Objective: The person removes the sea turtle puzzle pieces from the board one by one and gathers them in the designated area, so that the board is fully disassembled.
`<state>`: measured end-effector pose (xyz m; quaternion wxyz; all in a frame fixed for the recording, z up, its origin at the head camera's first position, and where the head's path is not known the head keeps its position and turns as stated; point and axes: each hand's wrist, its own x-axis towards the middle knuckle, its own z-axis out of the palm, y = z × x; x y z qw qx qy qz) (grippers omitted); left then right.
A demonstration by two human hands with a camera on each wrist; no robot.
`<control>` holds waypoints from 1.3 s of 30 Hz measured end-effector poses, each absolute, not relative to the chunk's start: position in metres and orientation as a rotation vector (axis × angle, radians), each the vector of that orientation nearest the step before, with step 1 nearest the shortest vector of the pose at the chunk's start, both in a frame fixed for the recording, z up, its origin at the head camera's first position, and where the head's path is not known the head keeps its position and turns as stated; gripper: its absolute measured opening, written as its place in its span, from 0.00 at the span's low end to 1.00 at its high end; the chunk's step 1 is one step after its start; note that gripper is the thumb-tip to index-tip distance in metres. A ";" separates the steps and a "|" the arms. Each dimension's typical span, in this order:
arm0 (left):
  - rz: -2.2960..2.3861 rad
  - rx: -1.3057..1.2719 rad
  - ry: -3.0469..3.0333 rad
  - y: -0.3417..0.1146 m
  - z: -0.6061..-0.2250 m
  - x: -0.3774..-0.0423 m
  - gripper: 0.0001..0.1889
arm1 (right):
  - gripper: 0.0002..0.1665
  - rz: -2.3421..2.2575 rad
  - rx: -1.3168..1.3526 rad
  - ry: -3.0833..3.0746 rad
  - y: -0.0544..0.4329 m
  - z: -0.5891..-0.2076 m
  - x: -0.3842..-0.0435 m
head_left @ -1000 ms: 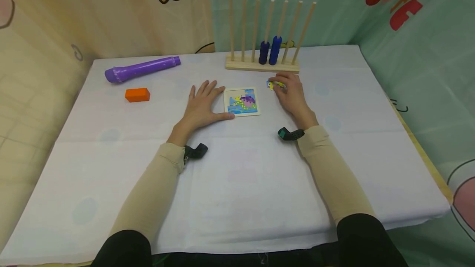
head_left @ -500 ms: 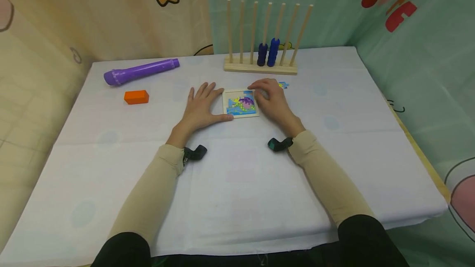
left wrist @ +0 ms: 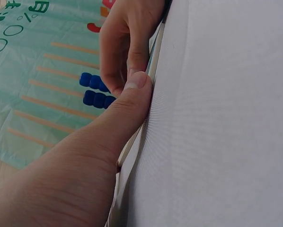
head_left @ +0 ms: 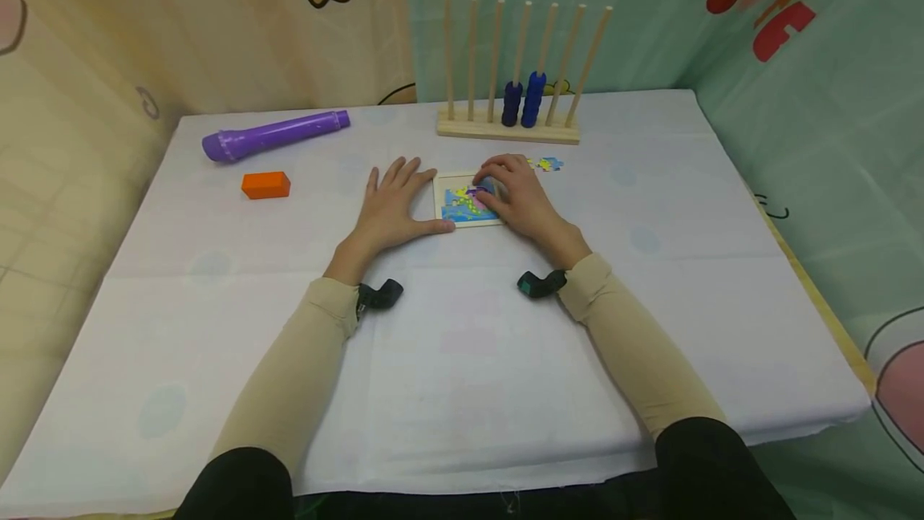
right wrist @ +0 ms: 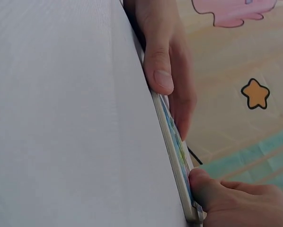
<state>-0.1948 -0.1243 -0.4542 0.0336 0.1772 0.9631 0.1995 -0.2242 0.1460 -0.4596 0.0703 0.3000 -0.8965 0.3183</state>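
A small jigsaw puzzle in a pale square frame lies mid-table, with a purple, yellow and blue picture. My left hand rests beside it with spread fingers. Its index finger touches the upper left corner, and its thumb lies along the lower edge, close up in the left wrist view. Over the frame's right part, my right hand curls thumb and fingers toward each other on a puzzle piece, which is mostly hidden. In the right wrist view its thumb meets the puzzle's face. Loose puzzle pieces lie just beyond the right hand.
Behind the puzzle stands a wooden peg rack with blue beads on two pegs. A purple microphone-shaped toy and an orange block lie to the left. Printed curtains border the white-covered table.
My right hand has moved left from the loose pieces to the puzzle frame, then slightly further over its picture. The left hand has stayed at the frame's left side.
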 end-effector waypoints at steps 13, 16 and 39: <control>0.619 0.545 2.970 -0.124 -0.452 -0.195 0.56 | 0.15 0.928 0.857 -2.718 0.134 -0.456 -0.232; 0.618 0.543 2.971 -0.124 -0.452 -0.195 0.56 | 0.20 0.968 0.746 -2.683 0.130 -0.457 -0.233; 0.607 0.533 2.995 -0.122 -0.455 -0.194 0.56 | 0.13 0.591 0.412 -2.800 0.103 -0.435 -0.235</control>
